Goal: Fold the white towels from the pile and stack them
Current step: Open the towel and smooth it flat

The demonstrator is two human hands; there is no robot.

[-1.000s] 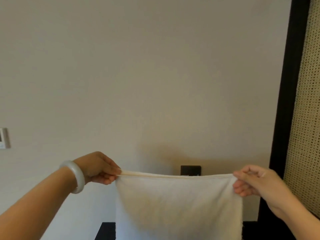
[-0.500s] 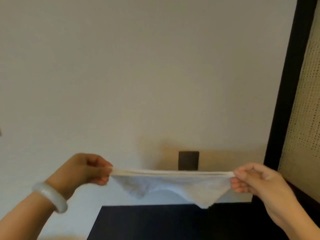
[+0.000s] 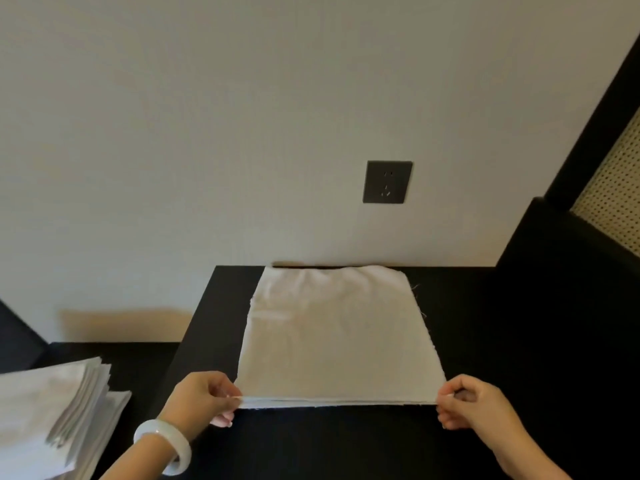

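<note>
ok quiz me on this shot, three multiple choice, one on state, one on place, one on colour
1. The spread towel is: A. hanging in the air B. lying flat on the table C. rolled up
2. The stack of towels sits: A. on the spread towel B. at far left, off the table C. at far right
3. The bracelet is: A. black B. red C. white

Answers:
1 B: it lies flat while the left hand and right hand pinch its near corners.
2 B: it lies beyond the left hand, at the left edge of the view.
3 C: it shows white on the left wrist.
</note>
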